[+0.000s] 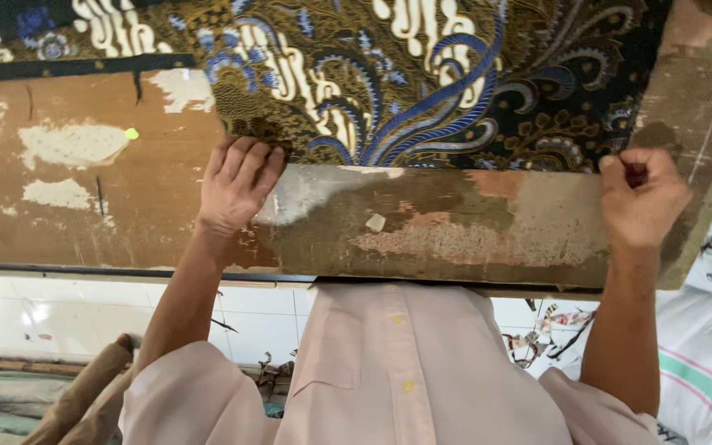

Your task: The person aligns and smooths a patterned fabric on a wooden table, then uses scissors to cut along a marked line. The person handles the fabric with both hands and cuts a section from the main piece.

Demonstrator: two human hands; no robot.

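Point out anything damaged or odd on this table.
The wooden table is badly worn, its surface peeled in pale patches. A small yellow-green scrap lies left of the patterned cloth, whose edge the left hand and right hand hold.

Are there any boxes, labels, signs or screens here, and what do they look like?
No boxes, signs or screens show.
Small paper scrap: stuck on the worn wooden table, between the hands; pale, squarish, blank.
Tiny sticker: table's left part; roundish, yellow-green.
Striped sack: right of the table; white with green and pink stripes.
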